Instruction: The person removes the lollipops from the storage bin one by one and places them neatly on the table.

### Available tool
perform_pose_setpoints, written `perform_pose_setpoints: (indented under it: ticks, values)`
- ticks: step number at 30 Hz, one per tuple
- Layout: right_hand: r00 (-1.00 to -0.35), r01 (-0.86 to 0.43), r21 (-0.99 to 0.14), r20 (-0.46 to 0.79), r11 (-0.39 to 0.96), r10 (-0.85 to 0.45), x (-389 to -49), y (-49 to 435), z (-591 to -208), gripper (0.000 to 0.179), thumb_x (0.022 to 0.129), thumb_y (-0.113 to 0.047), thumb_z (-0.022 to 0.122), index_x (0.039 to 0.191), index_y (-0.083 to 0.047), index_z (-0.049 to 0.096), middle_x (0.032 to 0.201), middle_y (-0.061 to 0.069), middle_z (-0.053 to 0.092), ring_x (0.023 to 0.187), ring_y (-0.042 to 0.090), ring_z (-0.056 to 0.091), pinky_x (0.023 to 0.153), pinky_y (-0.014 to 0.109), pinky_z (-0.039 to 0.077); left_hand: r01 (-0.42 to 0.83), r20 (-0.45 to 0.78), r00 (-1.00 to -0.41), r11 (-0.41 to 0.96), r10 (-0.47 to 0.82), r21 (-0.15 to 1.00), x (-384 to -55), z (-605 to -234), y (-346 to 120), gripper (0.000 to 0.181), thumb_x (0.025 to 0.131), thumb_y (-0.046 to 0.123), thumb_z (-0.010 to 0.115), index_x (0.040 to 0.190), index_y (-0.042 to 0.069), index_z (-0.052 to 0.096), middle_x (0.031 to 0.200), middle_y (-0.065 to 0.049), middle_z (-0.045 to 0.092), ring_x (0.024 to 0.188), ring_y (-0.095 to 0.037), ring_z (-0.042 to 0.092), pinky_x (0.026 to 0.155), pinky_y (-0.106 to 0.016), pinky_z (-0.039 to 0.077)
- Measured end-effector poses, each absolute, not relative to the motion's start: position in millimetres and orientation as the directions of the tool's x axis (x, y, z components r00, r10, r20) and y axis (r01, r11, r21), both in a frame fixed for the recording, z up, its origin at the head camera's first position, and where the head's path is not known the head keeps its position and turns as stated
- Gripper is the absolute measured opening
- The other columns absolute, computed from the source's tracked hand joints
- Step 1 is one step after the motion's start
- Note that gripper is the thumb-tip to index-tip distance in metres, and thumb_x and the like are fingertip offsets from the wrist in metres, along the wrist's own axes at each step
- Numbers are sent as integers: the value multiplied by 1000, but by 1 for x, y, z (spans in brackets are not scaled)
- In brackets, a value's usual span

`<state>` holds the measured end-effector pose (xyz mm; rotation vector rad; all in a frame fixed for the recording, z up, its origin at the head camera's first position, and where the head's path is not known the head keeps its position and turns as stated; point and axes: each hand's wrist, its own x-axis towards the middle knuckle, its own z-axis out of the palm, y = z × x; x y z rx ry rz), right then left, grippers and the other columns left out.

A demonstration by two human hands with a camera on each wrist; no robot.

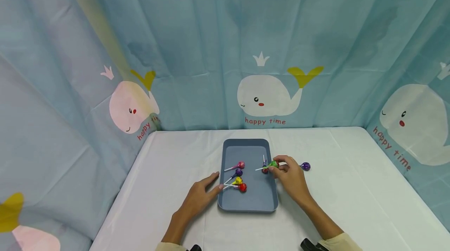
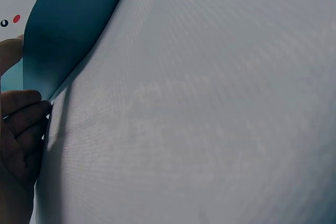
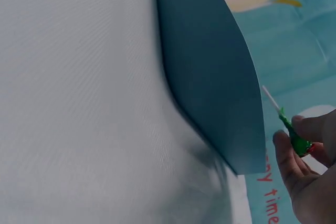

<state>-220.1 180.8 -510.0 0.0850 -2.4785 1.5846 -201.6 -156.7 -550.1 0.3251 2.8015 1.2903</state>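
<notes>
My right hand point(image 1: 291, 176) pinches a green lollipop point(image 1: 274, 163) by its wrapped head, above the right rim of the grey-blue tray point(image 1: 253, 200); its white stick points left. In the right wrist view, thumb and fingers close round the green wrapper point(image 3: 297, 141). At the tray's left side, my left hand point(image 1: 199, 196) holds the edge, thumb at the rim and fingers along the outer wall point(image 2: 68, 30). Inside the tray's left half lie a pink lollipop point(image 1: 240, 164), a purple one point(image 1: 238, 172), a yellow one point(image 1: 238, 181) and a red one point(image 1: 242, 187).
Near the tray's right wall lies another lollipop point(image 1: 265, 170), partly hidden by the green one. A purple lollipop point(image 1: 306, 166) rests on the white table point(image 1: 337, 188), its stick partly behind my right hand. A whale-print curtain point(image 1: 197, 47) hangs behind and beside the table.
</notes>
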Motion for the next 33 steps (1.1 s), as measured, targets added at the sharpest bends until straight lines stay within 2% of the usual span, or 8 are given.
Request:
perform_pose_setpoints:
  ticks: [3,7,12,19,23,33]
  values:
    - [-962,-201,-862,263,466,71,-220,187,-511,32,92,-14,85,120,-4,73,111,8,69,89,18,74,73,20,60,168,45,-978,632,206,756,-202,-550,-156,73,100,62,64,156,17,55,158,-6,55,149,-39,48,122,-62,38]
    - [-946,-221,-822,311,524,89,-219,194,-513,31,92,-16,86,119,-6,75,107,6,73,93,14,70,78,17,57,160,35,-978,639,204,753,-202,-549,-156,72,100,62,64,157,19,56,159,-5,55,149,-38,48,122,-62,38]
    - [-950,-200,-827,294,525,102,-217,203,-514,31,93,-17,84,121,-5,75,110,8,73,96,21,73,80,12,57,159,36,-979,644,200,748,-203,-550,-157,71,100,63,64,156,19,56,158,-4,55,149,-37,48,122,-61,39]
    - [-943,-201,-834,306,513,128,-216,213,-516,32,91,-10,85,119,1,75,109,11,72,92,6,70,78,8,55,170,47,-978,638,205,751,-203,-550,-157,71,100,62,64,156,19,56,158,-4,56,149,-37,49,122,-61,39]
    - [-943,-191,-829,304,525,137,-215,220,-517,31,92,-10,84,119,1,75,109,12,73,92,4,69,78,7,54,167,45,-978,634,205,755,-203,-550,-157,71,100,61,65,156,19,56,158,-3,55,149,-35,48,122,-60,39]
    - [-963,-85,-829,210,552,167,-211,237,-517,34,95,-17,82,124,-2,74,115,11,73,92,-5,64,77,8,52,164,34,-977,639,210,752,-203,-549,-157,73,100,62,64,157,18,55,159,-5,54,150,-36,48,122,-61,38]
